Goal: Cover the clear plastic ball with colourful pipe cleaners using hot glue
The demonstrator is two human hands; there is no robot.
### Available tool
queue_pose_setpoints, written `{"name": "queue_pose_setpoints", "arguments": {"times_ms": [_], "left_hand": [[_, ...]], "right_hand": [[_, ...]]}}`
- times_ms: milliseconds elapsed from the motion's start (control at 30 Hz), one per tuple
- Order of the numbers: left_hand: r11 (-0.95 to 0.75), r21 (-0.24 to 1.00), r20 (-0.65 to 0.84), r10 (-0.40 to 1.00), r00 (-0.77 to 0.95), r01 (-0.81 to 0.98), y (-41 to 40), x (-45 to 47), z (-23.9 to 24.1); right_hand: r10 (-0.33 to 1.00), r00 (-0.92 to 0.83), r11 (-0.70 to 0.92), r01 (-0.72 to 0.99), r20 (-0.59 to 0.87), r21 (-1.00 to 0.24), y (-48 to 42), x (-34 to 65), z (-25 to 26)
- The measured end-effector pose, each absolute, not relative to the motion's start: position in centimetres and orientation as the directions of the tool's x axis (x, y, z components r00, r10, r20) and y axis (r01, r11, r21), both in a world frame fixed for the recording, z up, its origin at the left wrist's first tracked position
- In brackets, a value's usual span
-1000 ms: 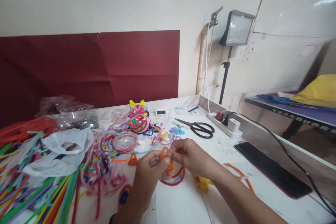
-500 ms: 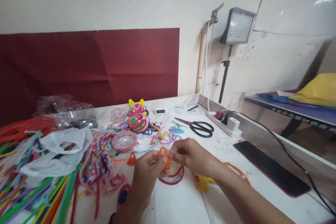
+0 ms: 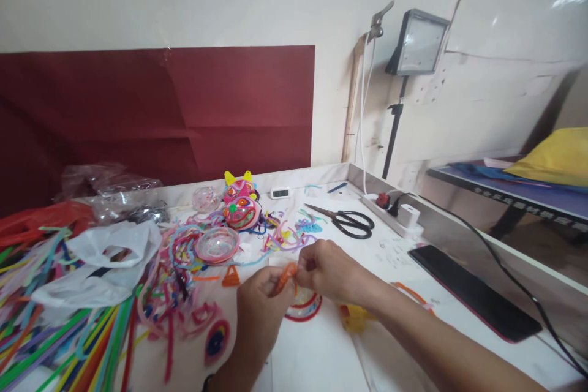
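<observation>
Pinching a bent orange piece (image 3: 286, 277) between thumb and fingers, the left hand (image 3: 263, 299) holds it nearer than the scissors (image 3: 345, 222) and left of them, probably to steady it, while the right hand (image 3: 325, 269), fingertips bunched, seems to grip its other edge. Both hands hang over a red-rimmed bowl (image 3: 304, 309) on the desk (image 3: 312, 358), hiding part of it. Well left of the scissors, an orange triangle (image 3: 230, 277) lies apart from the hands, perhaps set aside within easy reach. The scissors' handles point rightward, which may suit a right-hand pickup. Beyond and left of the scissors, a small display (image 3: 280, 193) shows digits too tiny to read; far right of them, white characters (image 3: 498, 198) edge a blue desk (image 3: 560, 197), unreadable here.
</observation>
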State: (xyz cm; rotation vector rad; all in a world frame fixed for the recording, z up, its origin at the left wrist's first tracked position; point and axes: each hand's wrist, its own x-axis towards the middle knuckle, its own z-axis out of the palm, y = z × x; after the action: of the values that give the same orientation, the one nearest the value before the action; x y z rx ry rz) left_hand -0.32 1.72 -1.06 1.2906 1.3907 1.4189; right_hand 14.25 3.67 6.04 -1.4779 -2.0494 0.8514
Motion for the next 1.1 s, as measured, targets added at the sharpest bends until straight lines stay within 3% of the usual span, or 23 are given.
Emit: {"name": "queue_pose_setpoints", "arguments": {"times_ms": [200, 333, 433, 733, 1100], "left_hand": [[-0.134, 0.977, 0.176, 0.946, -0.274, 0.166, 1.9, -0.9, -1.1], [-0.046, 0.998, 0.054, 0.979, -0.196, 0.046, 1.7, -1.2, -0.6], [0.034, 0.998, -0.042, 0.987, -0.158, -0.049, 1.3, -0.8, -0.3], [0.138, 0.983, -0.152, 0.982, -0.115, -0.118, 1.2, -0.7, 0.0], [0.167, 0.98, -0.179, 0.978, -0.105, -0.111, 1.0, -0.9, 0.4]], "right_hand": [[0.947, -0.314, 0.14, 0.596, -0.068, -0.791, 4.1, 13.6, 6.4], [0.852, -0.504, 0.107, 0.427, -0.138, -0.898, 4.6, 15.0, 6.0], [0.819, -0.568, 0.107, 0.291, -0.082, -0.951, 4.8, 16.0, 5.0], [0.843, -0.536, 0.047, -0.019, 0.05, -0.999, 4.6, 15.9, 1.5], [0.892, -0.448, -0.009, -0.159, 0.064, -0.987, 3.8, 14.9, -0.8]]}}
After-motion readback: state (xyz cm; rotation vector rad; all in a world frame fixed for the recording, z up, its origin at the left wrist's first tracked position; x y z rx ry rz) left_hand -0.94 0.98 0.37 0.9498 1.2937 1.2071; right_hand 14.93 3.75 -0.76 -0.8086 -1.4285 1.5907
